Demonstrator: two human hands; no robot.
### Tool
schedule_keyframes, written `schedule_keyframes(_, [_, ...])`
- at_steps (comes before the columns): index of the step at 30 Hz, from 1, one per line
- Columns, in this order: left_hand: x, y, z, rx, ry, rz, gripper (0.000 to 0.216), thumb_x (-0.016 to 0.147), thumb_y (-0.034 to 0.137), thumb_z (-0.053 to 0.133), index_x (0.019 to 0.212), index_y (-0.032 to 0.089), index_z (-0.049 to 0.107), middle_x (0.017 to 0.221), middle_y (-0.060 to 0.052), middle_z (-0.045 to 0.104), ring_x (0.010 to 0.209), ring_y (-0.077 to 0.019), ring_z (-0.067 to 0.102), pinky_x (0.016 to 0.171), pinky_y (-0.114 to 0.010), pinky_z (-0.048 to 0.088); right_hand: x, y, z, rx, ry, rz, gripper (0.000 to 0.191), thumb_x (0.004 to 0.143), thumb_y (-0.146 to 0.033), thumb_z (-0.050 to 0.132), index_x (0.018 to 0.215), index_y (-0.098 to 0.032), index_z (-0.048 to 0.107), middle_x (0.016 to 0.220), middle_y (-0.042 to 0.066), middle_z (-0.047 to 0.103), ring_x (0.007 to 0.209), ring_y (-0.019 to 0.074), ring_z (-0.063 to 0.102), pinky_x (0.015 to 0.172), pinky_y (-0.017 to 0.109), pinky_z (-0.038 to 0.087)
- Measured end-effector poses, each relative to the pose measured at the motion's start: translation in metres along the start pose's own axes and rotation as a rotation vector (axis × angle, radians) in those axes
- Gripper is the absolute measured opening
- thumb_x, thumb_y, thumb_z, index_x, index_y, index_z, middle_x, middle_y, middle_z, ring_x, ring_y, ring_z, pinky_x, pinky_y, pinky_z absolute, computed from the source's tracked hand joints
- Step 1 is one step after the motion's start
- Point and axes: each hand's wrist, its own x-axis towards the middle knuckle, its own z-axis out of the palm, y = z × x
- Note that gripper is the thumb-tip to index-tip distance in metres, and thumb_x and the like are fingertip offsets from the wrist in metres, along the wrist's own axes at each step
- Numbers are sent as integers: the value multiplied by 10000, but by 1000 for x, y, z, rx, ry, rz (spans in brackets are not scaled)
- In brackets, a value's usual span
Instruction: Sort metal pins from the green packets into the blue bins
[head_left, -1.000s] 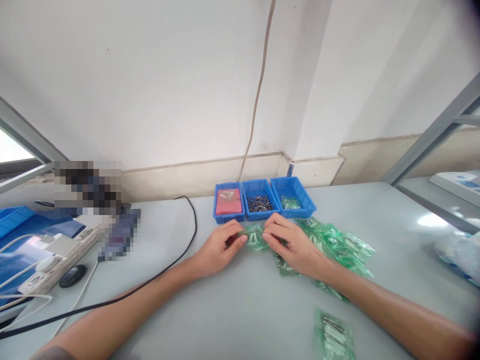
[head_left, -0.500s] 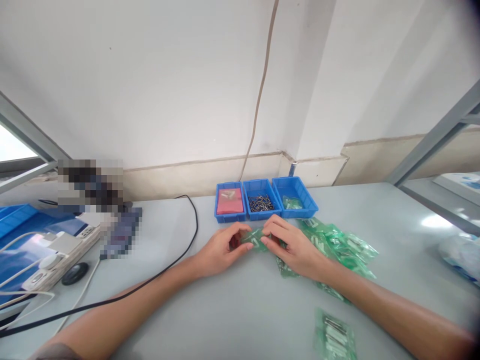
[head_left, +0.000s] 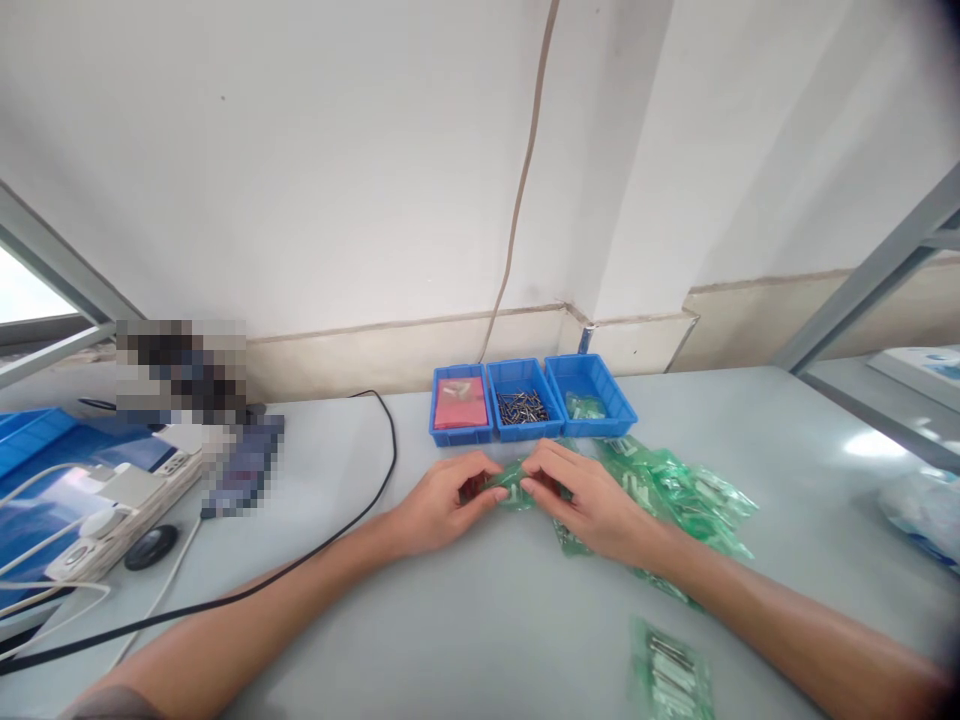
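Observation:
Between my two hands is a small green plastic bag with pale pieces inside, held just above or on the table. My left hand pinches its left end between thumb and fingers. At the other end, my right hand grips it the same way, fingers bent. Several more green bags with pale and metal parts lie piled beyond and beside my right hand. A separate green bag of screws and pale plugs rests nearer the front.
Against the wall stand three blue bins: one with a pink sheet, one with screws, one with a green bag. A black cable crosses my left forearm. Power strips and a black mouse sit at left.
My fingers have drawn slightly closer together, and the green bag between them looks more bunched or folded. The bins and the other bags stay where they were.

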Motion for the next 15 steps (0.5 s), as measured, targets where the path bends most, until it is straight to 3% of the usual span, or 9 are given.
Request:
schedule_keyframes(2, [0,0,0,12,-23,9,256,1065,430,602,1106,185,662,922,-25,647,764,-152,539,702,-257,444,-1,-1,0,9,-10,4,107,1105,-252,508,1011,-253,560,943,14,594,811,186,582,725,311,458])
schedule_keyframes(7, [1,-2,-1,62,-22,42,340,1099,433,529,879,179,583,830,-4,561,734,-149,489,687,-266,408,0,-3,-1,9,-32,13,101,1102,-298,534,1017,-250,562,963,22,608,799,187,584,709,317,462])
schedule_keyframes(15, [1,1,-2,81,-38,66,361,1105,410,515,817,191,506,782,19,481,714,-142,437,670,-260,372,1,-3,0,-19,-21,-4,127,1098,-301,540,990,-251,584,928,24,615,803,202,604,709,324,474])
